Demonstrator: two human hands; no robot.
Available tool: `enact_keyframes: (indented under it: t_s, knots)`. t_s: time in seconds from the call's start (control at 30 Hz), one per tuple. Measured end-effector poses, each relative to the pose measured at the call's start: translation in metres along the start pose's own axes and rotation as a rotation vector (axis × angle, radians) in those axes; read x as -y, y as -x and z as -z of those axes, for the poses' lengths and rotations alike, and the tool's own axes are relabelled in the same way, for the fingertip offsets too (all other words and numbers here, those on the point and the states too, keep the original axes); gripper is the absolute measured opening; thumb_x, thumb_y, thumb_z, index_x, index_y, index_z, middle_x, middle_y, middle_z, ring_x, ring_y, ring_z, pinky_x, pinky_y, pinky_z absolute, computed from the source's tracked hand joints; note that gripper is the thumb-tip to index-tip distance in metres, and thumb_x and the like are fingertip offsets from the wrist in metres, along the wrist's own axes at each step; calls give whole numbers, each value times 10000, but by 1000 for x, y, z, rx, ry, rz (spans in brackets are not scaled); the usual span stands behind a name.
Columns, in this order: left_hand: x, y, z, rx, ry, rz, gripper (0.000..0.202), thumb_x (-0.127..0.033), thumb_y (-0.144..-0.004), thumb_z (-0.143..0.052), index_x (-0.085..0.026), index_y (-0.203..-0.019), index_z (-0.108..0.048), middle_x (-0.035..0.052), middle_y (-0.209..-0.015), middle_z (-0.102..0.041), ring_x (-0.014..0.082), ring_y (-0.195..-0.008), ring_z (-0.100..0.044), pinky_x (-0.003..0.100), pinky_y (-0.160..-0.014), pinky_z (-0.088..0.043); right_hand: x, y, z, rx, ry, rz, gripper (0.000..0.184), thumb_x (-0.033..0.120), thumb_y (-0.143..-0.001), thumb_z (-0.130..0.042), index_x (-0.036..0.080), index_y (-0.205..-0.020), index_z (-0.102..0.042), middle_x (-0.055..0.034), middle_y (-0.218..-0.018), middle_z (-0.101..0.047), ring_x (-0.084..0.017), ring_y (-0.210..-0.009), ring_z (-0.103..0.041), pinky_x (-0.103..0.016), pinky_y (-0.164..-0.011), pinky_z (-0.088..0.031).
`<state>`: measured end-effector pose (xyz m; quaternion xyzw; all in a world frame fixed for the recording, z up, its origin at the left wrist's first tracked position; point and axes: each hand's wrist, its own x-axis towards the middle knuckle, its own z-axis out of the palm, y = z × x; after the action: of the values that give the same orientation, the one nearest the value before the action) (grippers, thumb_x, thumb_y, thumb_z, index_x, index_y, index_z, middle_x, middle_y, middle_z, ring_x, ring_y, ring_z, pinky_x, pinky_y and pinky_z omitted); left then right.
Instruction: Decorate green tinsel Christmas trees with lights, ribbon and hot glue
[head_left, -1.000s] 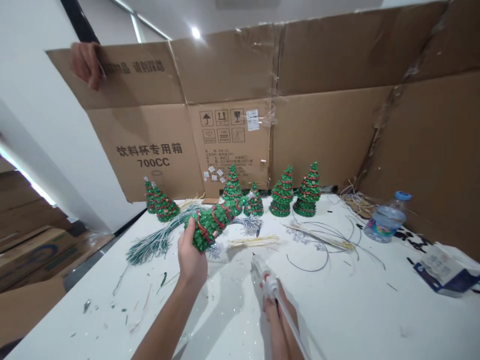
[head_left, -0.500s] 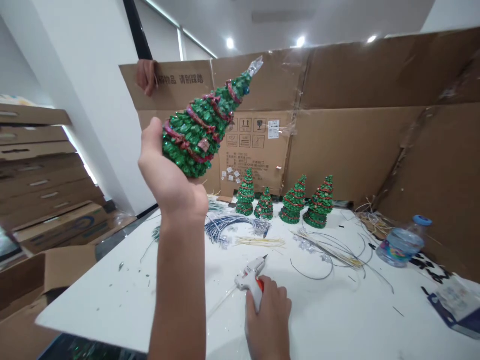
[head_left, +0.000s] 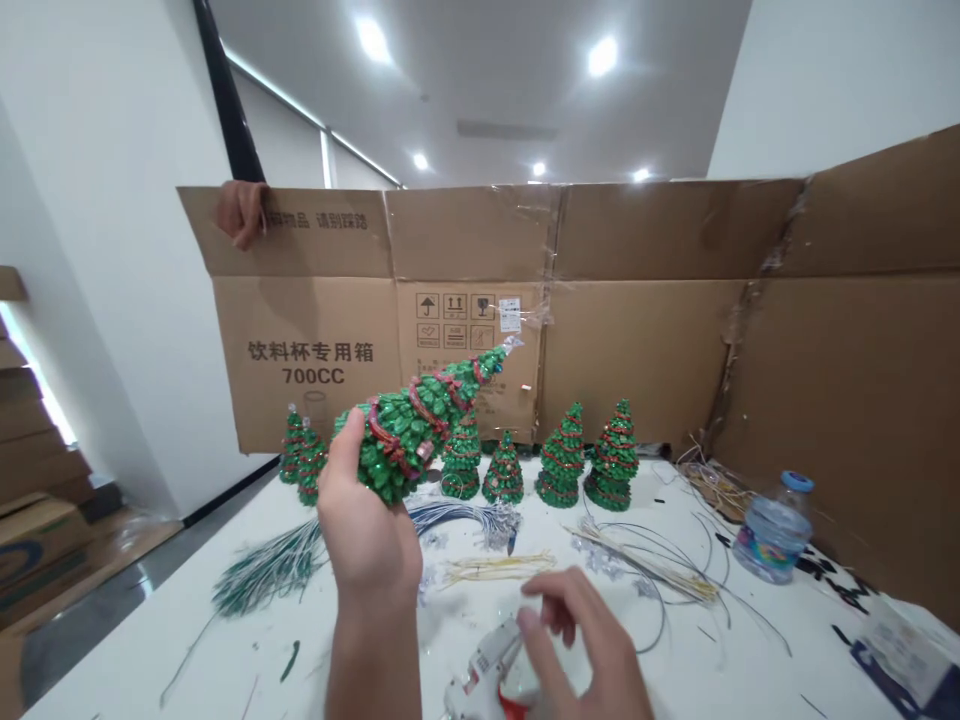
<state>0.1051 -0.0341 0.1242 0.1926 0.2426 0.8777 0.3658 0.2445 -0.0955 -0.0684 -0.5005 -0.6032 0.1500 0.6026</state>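
Observation:
My left hand (head_left: 375, 540) is wrapped round the base of a green miniature Christmas tree (head_left: 420, 420) with red garlands. The tree leans to the right, and its clear tip points up and right. My right hand (head_left: 581, 640) is over the white hot glue gun (head_left: 495, 645) at the bottom, thumb and index finger apart and curved, with nothing seen between them. Part of the glue gun is hidden behind this hand. Yellow sticks or ties (head_left: 499, 568) lie just beyond it.
More small trees (head_left: 561, 460) stand along the cardboard screen (head_left: 637, 340), two at the left. Bundles of wire (head_left: 472, 520) and green-tipped strands (head_left: 266, 570) lie on the white table. A water bottle (head_left: 774, 530) is at right. Another person's hand (head_left: 241, 212) grips the cardboard's top.
My right hand has let go of the glue gun's handle and spread its fingers above it. My left hand has lowered the Christmas tree. The view has tilted upward.

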Motion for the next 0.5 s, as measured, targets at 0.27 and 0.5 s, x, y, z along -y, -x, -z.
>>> enact_keyframes:
  t_s: [0.27, 0.5]
  knots:
    - [11, 8, -7, 102, -10, 125, 81, -290, -868, -847, -213, -887, -865, 36, -990, -851, 227, -1095, -787, 347, -1140, -584, 90, -129, 23, 69, -878, -407, 478, 650, -867, -838, 299, -1189, -796, -66, -1322, -756, -336, -1329, -631, -513, -1192, -443]
    - [21, 21, -11, 191, -96, 161, 150, -370, -864, -880, -223, -886, -859, 26, -1019, -839, 240, -1085, -779, 365, -1080, -608, 93, -135, 10, 166, -1205, -353, 201, 446, -959, -755, 294, -1040, -859, -50, -1199, -800, -332, -1289, -649, -542, -1212, -466]
